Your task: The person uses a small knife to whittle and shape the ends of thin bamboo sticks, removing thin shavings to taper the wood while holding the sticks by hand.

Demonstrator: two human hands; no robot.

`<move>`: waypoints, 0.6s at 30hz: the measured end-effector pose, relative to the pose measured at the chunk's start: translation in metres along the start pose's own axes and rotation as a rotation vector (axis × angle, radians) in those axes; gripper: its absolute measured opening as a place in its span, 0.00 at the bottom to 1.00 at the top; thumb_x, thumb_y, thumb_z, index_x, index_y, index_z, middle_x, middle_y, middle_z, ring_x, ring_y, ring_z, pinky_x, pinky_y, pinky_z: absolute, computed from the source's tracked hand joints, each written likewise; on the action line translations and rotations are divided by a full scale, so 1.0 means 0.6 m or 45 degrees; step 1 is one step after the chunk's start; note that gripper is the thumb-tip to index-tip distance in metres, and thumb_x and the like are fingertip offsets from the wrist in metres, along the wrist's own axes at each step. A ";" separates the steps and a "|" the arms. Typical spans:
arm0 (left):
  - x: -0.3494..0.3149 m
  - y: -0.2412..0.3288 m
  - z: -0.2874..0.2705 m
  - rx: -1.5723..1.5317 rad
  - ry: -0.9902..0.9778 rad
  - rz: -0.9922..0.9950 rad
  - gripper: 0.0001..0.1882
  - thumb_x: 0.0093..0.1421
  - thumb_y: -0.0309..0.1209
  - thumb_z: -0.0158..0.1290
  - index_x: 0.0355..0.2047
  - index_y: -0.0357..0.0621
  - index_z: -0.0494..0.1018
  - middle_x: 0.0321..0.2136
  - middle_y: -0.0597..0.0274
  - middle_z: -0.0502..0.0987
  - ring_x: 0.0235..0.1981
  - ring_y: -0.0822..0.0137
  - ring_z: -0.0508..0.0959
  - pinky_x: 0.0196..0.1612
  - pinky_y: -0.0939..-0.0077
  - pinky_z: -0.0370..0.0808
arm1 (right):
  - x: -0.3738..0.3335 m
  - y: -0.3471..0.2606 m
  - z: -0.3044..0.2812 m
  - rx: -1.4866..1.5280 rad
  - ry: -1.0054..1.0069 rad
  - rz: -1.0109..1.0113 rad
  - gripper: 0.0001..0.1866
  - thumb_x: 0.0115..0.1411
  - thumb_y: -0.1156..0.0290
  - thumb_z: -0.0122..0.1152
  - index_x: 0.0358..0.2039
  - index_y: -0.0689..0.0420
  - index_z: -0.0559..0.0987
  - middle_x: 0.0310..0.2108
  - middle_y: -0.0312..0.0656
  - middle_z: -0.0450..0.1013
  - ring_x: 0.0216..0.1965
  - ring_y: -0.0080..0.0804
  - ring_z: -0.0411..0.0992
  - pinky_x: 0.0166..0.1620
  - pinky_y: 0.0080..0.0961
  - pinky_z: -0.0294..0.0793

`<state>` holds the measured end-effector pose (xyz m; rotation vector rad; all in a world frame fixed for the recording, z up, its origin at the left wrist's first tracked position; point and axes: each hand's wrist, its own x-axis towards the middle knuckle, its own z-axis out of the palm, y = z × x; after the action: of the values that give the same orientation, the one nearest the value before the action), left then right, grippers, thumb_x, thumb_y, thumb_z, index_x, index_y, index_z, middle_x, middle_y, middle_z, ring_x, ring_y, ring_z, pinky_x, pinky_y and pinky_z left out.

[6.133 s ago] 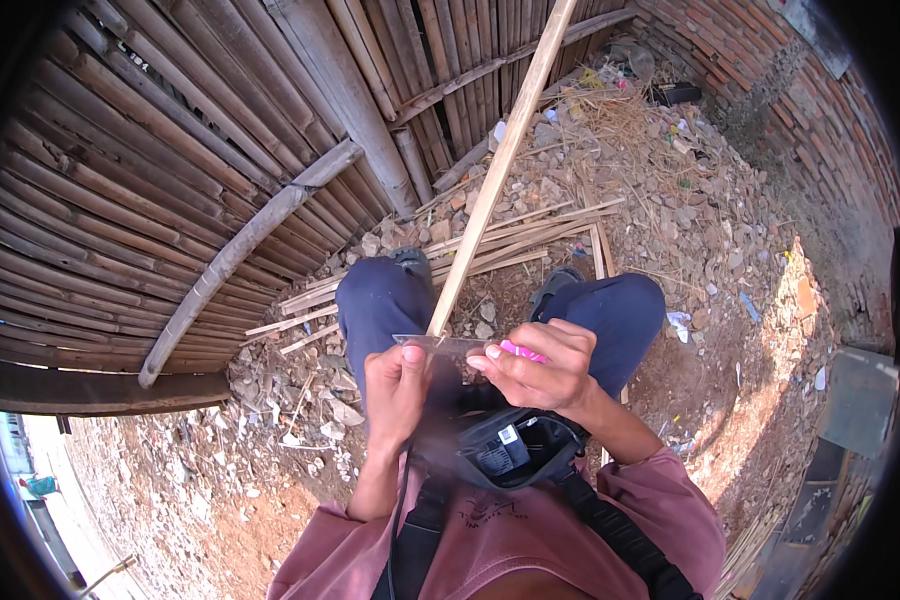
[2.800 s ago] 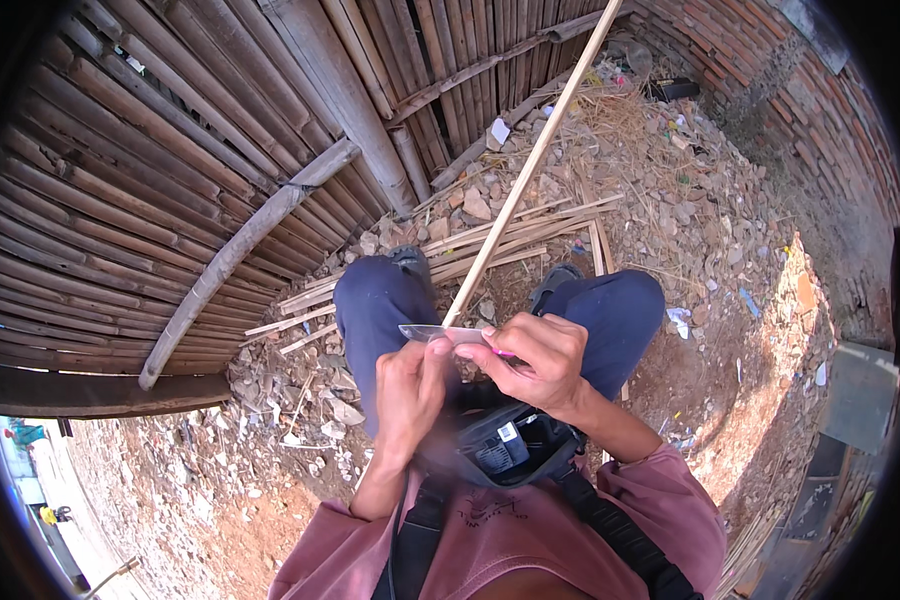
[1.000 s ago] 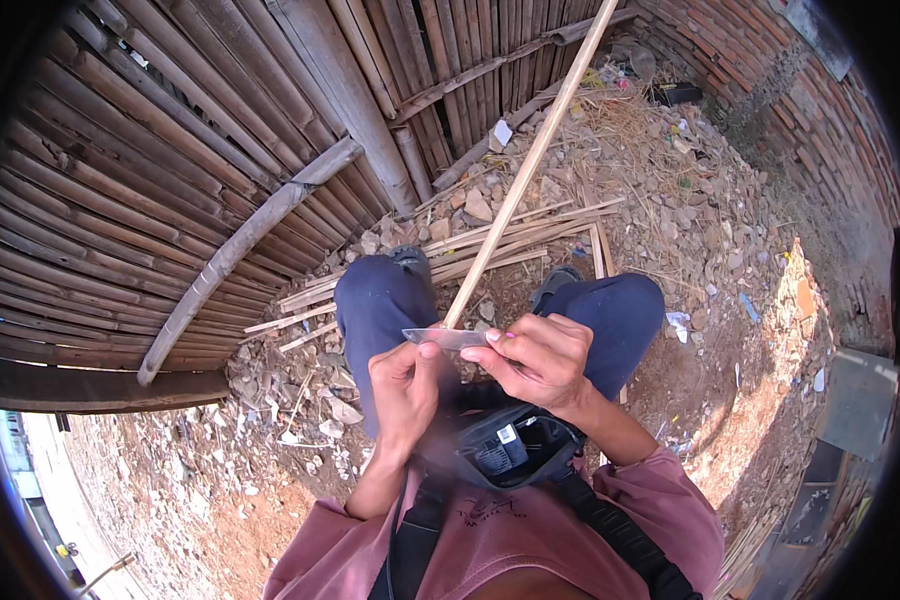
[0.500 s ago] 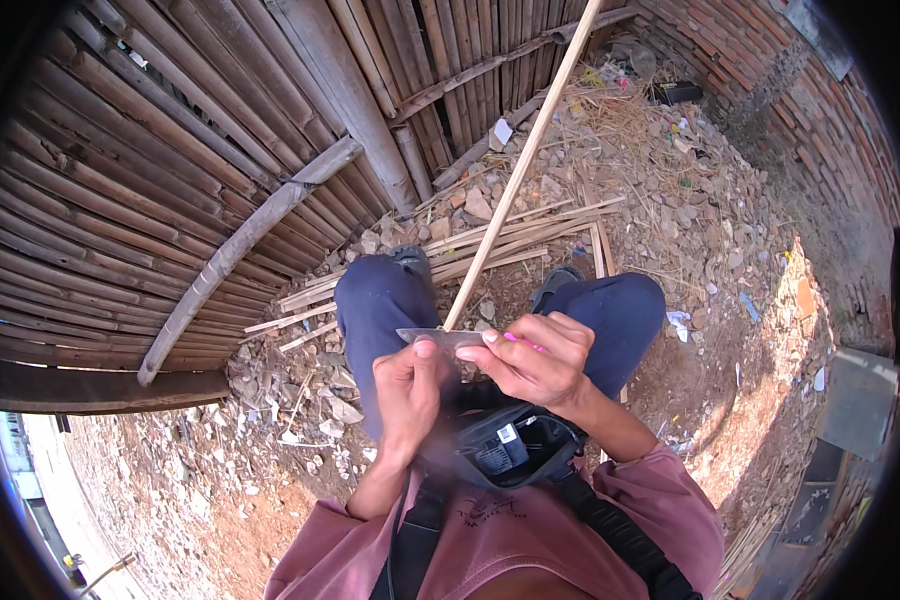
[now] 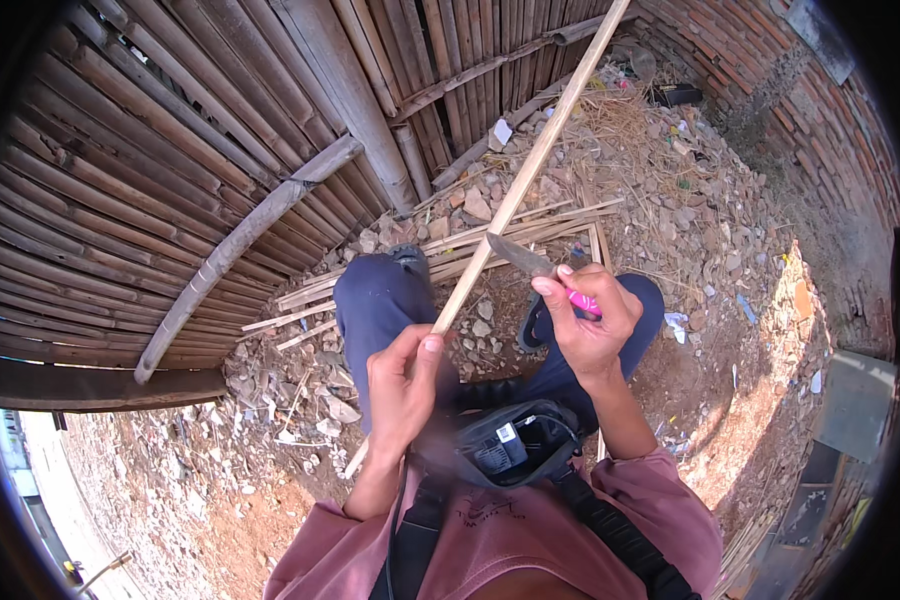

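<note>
My left hand is closed around a long pale bamboo strip. The strip slants from beside my left wrist up to the far right, past the top of the view. In my right hand is a knife with a dull grey blade and a pink handle, my thumb and fingers pinching it close to the blade. Its tip points left and lies at or just over the strip's right edge; contact cannot be made out. Part of the strip is hidden behind the left hand and forearm.
Several cut bamboo strips lie on rubble beyond my knees. A split-bamboo wall rises on the left, a brick wall at the far right. An unzipped black bag sits at my waist.
My right hand has moved the knife away from the left hand, up and to the right. The strip has slid back through my left hand, its near end now beside my wrist.
</note>
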<state>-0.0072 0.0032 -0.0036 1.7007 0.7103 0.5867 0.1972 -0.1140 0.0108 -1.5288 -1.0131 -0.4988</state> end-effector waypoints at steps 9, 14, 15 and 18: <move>0.005 0.012 0.000 -0.014 -0.117 -0.069 0.12 0.71 0.30 0.59 0.49 0.34 0.80 0.25 0.62 0.81 0.27 0.77 0.75 0.31 0.74 0.72 | -0.039 -0.022 0.005 0.026 -0.484 0.048 0.14 0.51 0.63 0.84 0.28 0.55 0.86 0.19 0.36 0.75 0.18 0.33 0.75 0.22 0.29 0.70; 0.001 0.014 0.001 -0.083 -0.148 -0.110 0.11 0.72 0.30 0.58 0.46 0.34 0.80 0.25 0.62 0.81 0.26 0.77 0.75 0.31 0.75 0.72 | -0.046 -0.023 0.014 0.071 -0.512 0.007 0.14 0.49 0.67 0.86 0.25 0.57 0.84 0.19 0.37 0.76 0.17 0.32 0.74 0.22 0.27 0.69; 0.000 0.014 0.002 -0.109 -0.137 -0.103 0.10 0.72 0.30 0.58 0.46 0.34 0.80 0.24 0.63 0.80 0.25 0.77 0.74 0.30 0.75 0.71 | -0.047 -0.021 0.015 0.075 -0.506 -0.021 0.14 0.48 0.67 0.86 0.25 0.57 0.84 0.19 0.36 0.75 0.17 0.32 0.73 0.22 0.27 0.69; -0.002 0.014 -0.002 -0.093 -0.177 -0.155 0.10 0.73 0.30 0.56 0.44 0.33 0.81 0.21 0.65 0.78 0.23 0.78 0.72 0.29 0.76 0.69 | -0.048 -0.015 0.017 0.068 -0.487 -0.097 0.14 0.47 0.67 0.86 0.25 0.56 0.85 0.18 0.35 0.75 0.17 0.30 0.73 0.22 0.26 0.68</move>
<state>-0.0074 0.0017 0.0049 1.6014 0.6797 0.4004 0.1722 -0.1140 -0.0088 -1.5755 -1.3709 -0.2313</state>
